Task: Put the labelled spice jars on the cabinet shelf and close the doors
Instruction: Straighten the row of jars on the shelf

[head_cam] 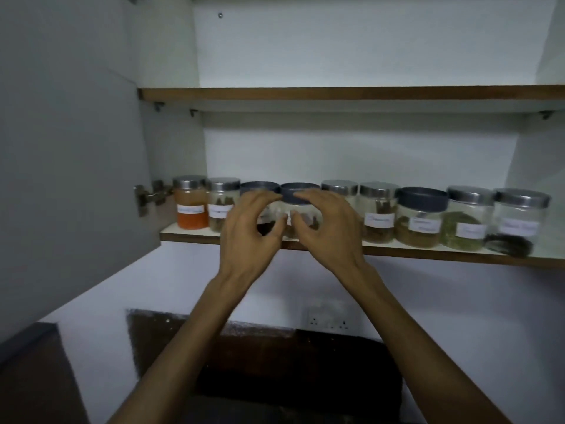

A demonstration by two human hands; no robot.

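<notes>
Nine labelled jars (419,217) on shelf (195,232), left hand (249,229) and right hand (328,229) (blurred), fingers seemingly curled round two.

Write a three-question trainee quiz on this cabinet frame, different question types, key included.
1. True or false: the upper shelf holds jars.
2. Lid colour of the jar between both hands: A silver, B dark, C red?
3. What colour is the spice in the leftmost jar?

Key:
1. False.
2. B: the dark-lidded jar sits between the left hand and right hand.
3. Orange.
</notes>
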